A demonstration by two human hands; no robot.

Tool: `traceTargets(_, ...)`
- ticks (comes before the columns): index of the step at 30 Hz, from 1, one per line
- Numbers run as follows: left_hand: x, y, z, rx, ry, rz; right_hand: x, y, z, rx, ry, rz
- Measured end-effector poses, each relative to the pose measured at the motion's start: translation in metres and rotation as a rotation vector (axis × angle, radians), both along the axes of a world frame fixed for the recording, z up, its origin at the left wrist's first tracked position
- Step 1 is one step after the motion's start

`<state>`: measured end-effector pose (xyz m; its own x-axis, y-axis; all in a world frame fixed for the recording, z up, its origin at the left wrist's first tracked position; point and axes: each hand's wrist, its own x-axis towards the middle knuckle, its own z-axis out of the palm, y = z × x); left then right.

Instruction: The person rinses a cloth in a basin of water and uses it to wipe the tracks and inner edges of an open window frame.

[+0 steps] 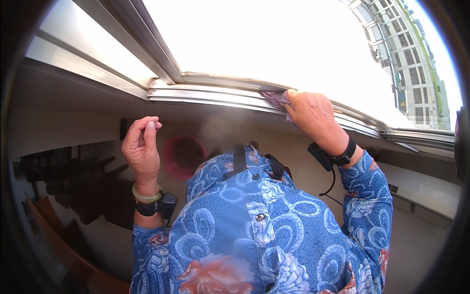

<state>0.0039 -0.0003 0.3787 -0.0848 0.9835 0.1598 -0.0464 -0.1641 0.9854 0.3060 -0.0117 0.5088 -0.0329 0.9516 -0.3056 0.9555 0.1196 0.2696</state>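
Blue floral-print shirt (293,225), worn by the person, spreads across six o'clock, nearest the camera. At two o'clock the right hand (311,110) grips a crumpled purple rag (275,99), fingers bunched over the fabric. That rag sits toward one o'clock, against the silvery sliding-window track (210,96), which runs from ten round to three o'clock. Toward nine o'clock, apart from the track, the left hand (143,144) is narrow, its fingers curled and the thumb close against the bent fingertips. Nearer the centre, also toward nine, a pinkish-red bucket (185,157) shows below. Far outside, at two o'clock, rises a pale multi-storey building (416,59).
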Motion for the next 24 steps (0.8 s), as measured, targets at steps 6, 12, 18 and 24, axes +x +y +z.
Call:
traceTargets(6,0.004,0.000,-0.005,-0.014,-0.054,-0.032,-0.053,0.038,-0.015,-0.001,-0.082,0.096)
traceTargets(12,0.015,0.022,0.010,0.100,-0.032,-0.107,-0.087,0.073,-0.028,0.036,0.029,0.207)
traceTargets(18,0.029,0.030,0.009,0.141,-0.050,-0.210,-0.069,0.069,-0.016,0.019,0.091,0.082)
traceTargets(24,0.032,0.037,0.019,0.170,0.005,-0.215,-0.010,0.043,0.014,-0.105,0.741,-0.392)
